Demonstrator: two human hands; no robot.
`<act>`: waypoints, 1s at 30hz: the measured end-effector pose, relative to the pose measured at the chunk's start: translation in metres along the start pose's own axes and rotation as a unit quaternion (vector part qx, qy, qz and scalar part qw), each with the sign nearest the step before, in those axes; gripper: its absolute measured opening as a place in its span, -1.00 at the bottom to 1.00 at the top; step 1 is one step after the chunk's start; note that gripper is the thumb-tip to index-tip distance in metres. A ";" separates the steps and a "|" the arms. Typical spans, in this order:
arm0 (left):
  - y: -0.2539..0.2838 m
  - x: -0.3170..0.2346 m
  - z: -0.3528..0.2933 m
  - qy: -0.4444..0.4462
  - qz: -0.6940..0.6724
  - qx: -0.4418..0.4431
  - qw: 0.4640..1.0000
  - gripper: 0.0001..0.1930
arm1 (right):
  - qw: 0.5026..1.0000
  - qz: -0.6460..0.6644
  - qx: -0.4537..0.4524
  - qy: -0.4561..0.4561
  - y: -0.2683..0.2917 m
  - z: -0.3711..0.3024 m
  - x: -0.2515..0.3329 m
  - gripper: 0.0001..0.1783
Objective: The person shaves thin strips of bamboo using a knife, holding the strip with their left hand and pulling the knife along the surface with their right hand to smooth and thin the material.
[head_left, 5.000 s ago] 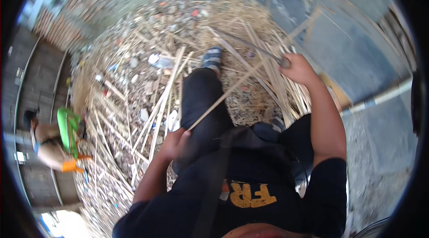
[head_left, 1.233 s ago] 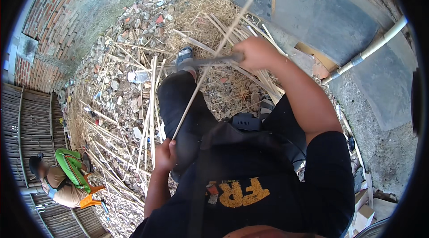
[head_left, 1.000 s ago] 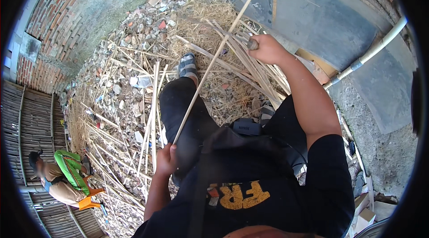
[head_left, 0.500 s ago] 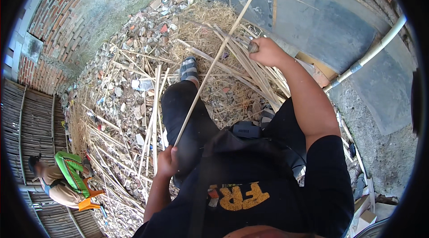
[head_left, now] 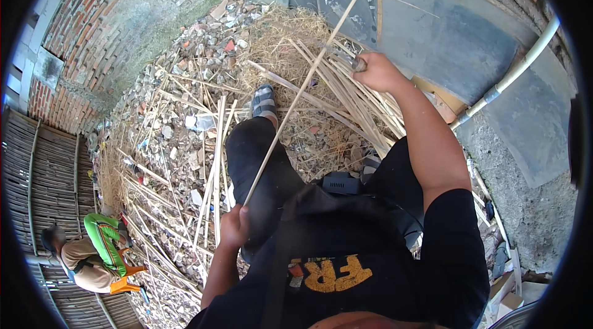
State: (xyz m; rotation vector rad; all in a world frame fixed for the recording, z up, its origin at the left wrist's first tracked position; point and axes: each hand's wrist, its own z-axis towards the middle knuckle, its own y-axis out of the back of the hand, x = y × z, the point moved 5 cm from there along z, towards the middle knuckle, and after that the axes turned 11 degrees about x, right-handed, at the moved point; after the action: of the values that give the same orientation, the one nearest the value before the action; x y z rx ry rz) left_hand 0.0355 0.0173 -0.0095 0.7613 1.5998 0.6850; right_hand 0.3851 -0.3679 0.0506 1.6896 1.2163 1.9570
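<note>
My left hand (head_left: 234, 226) is closed around the near end of a long, thin bamboo strip (head_left: 285, 122). The strip slants up and away over my left thigh, and frayed shavings hang at its far tip by the dark panels. Beyond my knees, my right hand (head_left: 378, 73) grips the handle of a knife (head_left: 357, 64). Its blurred blade points left and crosses the strip around mid-length; whether the edge touches it is hard to make out.
Split bamboo strips (head_left: 346, 91) lie by my right leg, more (head_left: 213, 171) to the left. Curly shavings (head_left: 284, 35) cover rubble ahead. A pale pipe (head_left: 525, 66) leans right near grey panels (head_left: 445, 38). At lower left, a person (head_left: 86, 261) sits on an orange stool (head_left: 125, 284).
My right hand and the knife have shifted slightly to the right. My left hand keeps its hold on the bamboo strip, which stays nearly in place.
</note>
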 end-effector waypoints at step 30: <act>-0.002 -0.006 -0.003 -0.001 0.045 -0.023 0.999 -0.67 | 0.999 0.029 -0.033 -0.022 0.006 0.005 -0.029 -0.62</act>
State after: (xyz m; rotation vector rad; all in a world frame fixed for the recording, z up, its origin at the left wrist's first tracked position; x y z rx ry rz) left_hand 0.0334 0.0116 -0.0074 0.8032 1.5507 0.7839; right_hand 0.3996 -0.3889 0.0355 1.7440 1.0855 1.9592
